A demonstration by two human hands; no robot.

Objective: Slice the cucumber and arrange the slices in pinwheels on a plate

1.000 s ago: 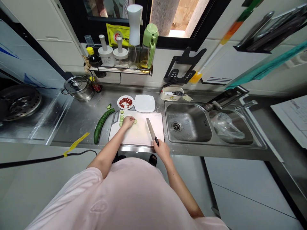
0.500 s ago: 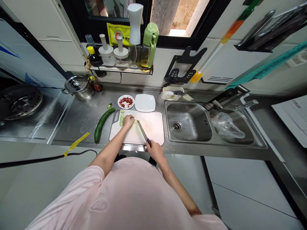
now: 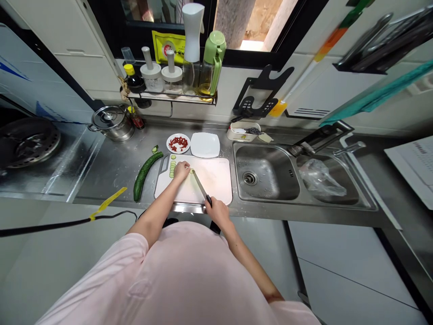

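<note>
My left hand (image 3: 181,170) presses down on a short piece of green cucumber (image 3: 191,171), which is mostly hidden under my fingers. It rests on a white cutting board (image 3: 214,180). My right hand (image 3: 218,213) grips the black handle of a kitchen knife (image 3: 199,185), with the blade lying on the board and its tip close to the cucumber piece. Several round cucumber slices (image 3: 172,168) lie in a row at the board's left side. Left of the board, a long dark-green cucumber (image 3: 144,176) lies on the steel counter (image 3: 108,171).
A plate of chopped red chili (image 3: 178,143) and a white square plate (image 3: 204,145) stand behind the board. A steel double sink (image 3: 267,174) lies to the right, and a lidded steel pot (image 3: 111,123) stands at the back left. Bottles and jars (image 3: 171,74) line a shelf.
Since the oldest frame, my right hand and the knife have moved left, bringing the blade next to the cucumber piece. My left hand has stayed in nearly the same place.
</note>
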